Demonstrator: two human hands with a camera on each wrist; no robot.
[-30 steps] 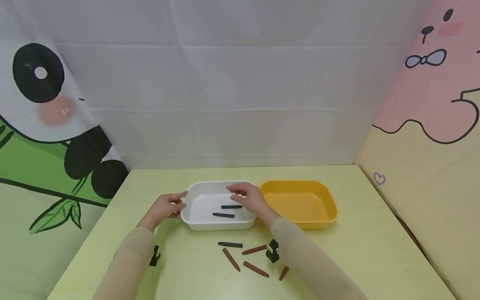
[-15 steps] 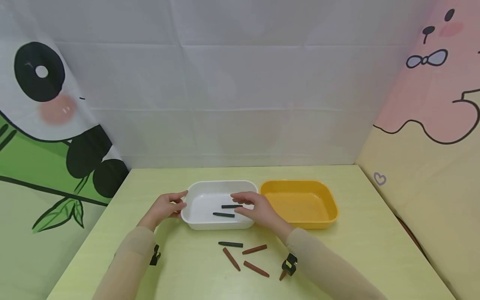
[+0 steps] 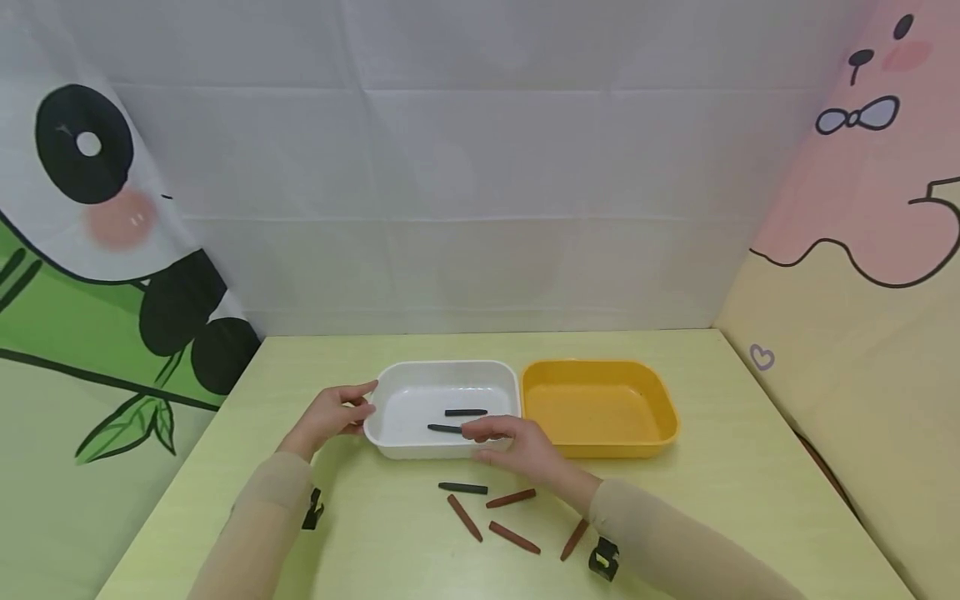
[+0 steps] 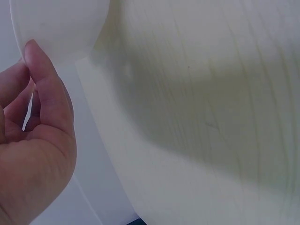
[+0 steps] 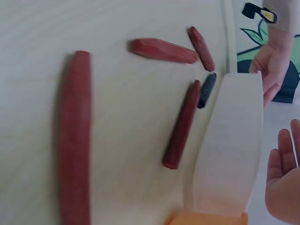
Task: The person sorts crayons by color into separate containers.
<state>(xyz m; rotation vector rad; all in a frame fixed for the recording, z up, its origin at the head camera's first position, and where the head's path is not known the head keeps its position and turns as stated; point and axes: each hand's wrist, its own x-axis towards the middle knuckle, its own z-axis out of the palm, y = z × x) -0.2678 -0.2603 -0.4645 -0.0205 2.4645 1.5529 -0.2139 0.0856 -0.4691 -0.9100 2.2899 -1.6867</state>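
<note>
The white tray [image 3: 405, 396] stands on the table with two black crayons, one [image 3: 465, 412] behind the other [image 3: 444, 428], lying inside it. My left hand [image 3: 330, 418] pinches the tray's left rim; in the left wrist view the thumb [image 4: 44, 79] lies against the outer wall. My right hand [image 3: 521, 450] hovers over the tray's front right corner, fingers loosely bent and nothing held, hiding the end of the nearer crayon. In front of the tray, a third black crayon [image 3: 462, 487] lies on the table beside several reddish-brown crayons [image 3: 514, 537].
A yellow tray [image 3: 600, 417] stands directly right of the white one. One brown crayon [image 3: 574, 540] lies close to the right sleeve [image 3: 660, 533]. Printed cloth walls [image 3: 480, 167] enclose the table [image 3: 360, 533] at the back and sides.
My right hand has moved from above the inside of the white tray toward me and to the right, over its front rim. The left hand keeps its hold on the tray.
</note>
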